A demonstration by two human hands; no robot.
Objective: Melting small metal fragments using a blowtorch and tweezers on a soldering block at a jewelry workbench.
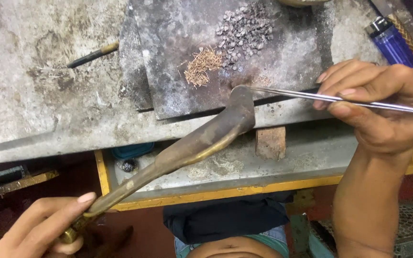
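Grey, scorched worktop (pixel 48 95) carries a dark slab (pixel 178 28) with a heap of tiny metal rings (pixel 244 31) and copper-coloured snippets (pixel 201 66), seemingly unjoined. Left hand (pixel 39 229) grips a curved brass blowpipe (pixel 192 143), tip at the slab's edge. Right hand (pixel 378 102) pinches tweezers (pixel 321 97) meeting that tip. A blue lighter (pixel 390 40) lies behind.

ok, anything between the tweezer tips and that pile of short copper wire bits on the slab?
Nothing visible. The thin steel tweezers in the right hand end beside the curved brass torch nozzle; the small pile of copper-coloured wire bits lies just beyond on the dark grey slab, bare slab between.
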